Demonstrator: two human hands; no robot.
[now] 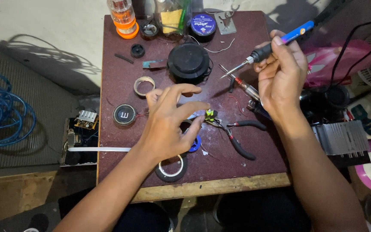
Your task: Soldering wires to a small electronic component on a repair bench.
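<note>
My right hand [282, 75] grips a soldering iron [263, 51] with a blue and black handle, its metal tip pointing down-left over the table. My left hand [170, 118] hovers with fingers spread, index fingertip touching or just beside a small yellow-green component [210, 114] held in the jaws of black-handled pliers [241, 137] lying on the dark red table [117, 86]. A blue solder spool [195, 144] is partly hidden under my left hand.
A large black round cap [189, 63], a tape ring [144, 85], a small round speaker [124, 114], a black tape roll [171, 168], a screwdriver [245, 87] and jars along the far edge. Blue cable coil [1, 114] lies left; electronics clutter lies right.
</note>
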